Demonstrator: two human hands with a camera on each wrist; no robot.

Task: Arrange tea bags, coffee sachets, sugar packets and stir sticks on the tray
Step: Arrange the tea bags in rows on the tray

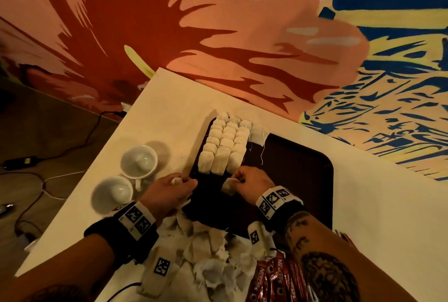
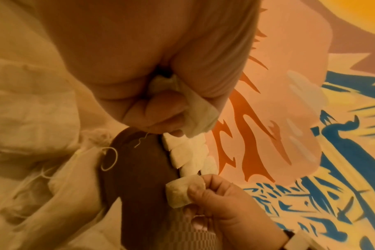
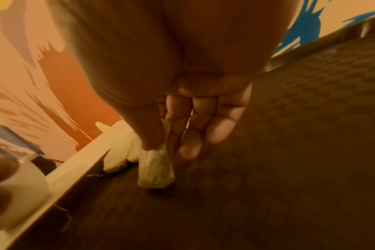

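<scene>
A dark brown tray (image 1: 298,163) lies on the white table, with three rows of pale tea bags (image 1: 224,143) lined up along its left end. My right hand (image 1: 249,181) pinches one tea bag (image 1: 228,186) by its top, just above the tray floor at the near end of the rows; the same tea bag (image 3: 155,170) hangs from thumb and forefinger in the right wrist view. My left hand (image 1: 169,189) grips another tea bag (image 1: 176,181) at the tray's left rim, and this tea bag (image 2: 198,116) shows crumpled between the curled fingers.
A loose heap of tea bags (image 1: 206,250) lies on the table in front of the tray. Red coffee sachets (image 1: 271,277) lie at the near right. Two white cups (image 1: 126,175) stand left of the tray. The table (image 1: 160,98) ends close on the left.
</scene>
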